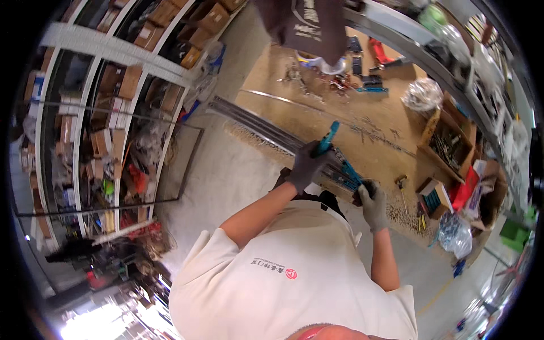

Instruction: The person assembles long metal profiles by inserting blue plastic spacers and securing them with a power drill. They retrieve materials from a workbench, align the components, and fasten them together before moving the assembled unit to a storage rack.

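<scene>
My left hand (309, 165), in a dark grey glove, is closed around a teal-handled hand tool (328, 137), whose handle end points up and away from me. Its working end is hidden by the hand. Just right of it, my right hand (373, 208), in a lighter grey glove, has its fingers curled at the lower end of a second teal-and-black piece (349, 171). Whether the two teal parts belong to one tool, I cannot tell. Beneath both hands run long metal profiles (255, 122), lying along the near edge of the workbench (317, 116).
Small metal pieces (371, 133) are scattered mid-bench. A wooden box of hardware (450, 141), a small hammer-like tool (402, 184) and a carton (433, 198) lie right. Crumpled clear plastic (422, 93) and a red-handled tool (381, 52) sit farther back. Stocked shelves (93, 73) stand left.
</scene>
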### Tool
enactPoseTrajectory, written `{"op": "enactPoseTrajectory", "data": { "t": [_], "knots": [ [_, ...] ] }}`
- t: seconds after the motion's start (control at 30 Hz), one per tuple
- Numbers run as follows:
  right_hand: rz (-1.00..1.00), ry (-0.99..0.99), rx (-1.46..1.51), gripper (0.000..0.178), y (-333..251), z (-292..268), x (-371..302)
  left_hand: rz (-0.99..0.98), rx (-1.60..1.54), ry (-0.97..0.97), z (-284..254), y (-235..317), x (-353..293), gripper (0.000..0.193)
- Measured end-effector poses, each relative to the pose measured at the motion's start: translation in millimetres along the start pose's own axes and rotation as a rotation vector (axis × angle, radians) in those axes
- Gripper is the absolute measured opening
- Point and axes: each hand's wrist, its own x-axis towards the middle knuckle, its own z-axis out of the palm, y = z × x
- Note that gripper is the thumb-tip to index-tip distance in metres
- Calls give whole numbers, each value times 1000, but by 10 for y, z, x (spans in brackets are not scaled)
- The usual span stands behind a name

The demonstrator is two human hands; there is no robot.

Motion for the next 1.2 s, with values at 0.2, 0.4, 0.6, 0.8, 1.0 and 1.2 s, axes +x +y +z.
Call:
{"op": "enactPoseTrajectory", "data": {
  "t": [0.2, 0.4, 0.6, 0.8, 1.0, 1.2],
  "knots": [
    [66, -189, -118, 20, 396, 1130, 942, -245, -236, 490, -1451, -873, 33, 24],
    [58, -341, -475, 29, 349, 2848, 2157, -337, -327, 658, -2687, -1368, 426, 23],
    [50, -321, -640, 40, 45, 4269, 3100, -357, -669, 663, -3406, -1368, 982, 30],
    [118, -333, -649, 35, 207, 4632, 3422, -443, -818, 645, -3737, -1290, 1144, 38],
    [138, -165, -891, 40, 96, 4709, 3340, -430, -909, 624, -3800, -1361, 1253, 35],
    [-47, -192, -1017, 51, -403, 4832, 2910, -296, -985, 559, -3763, -1214, 1348, 30]
  ]
}}
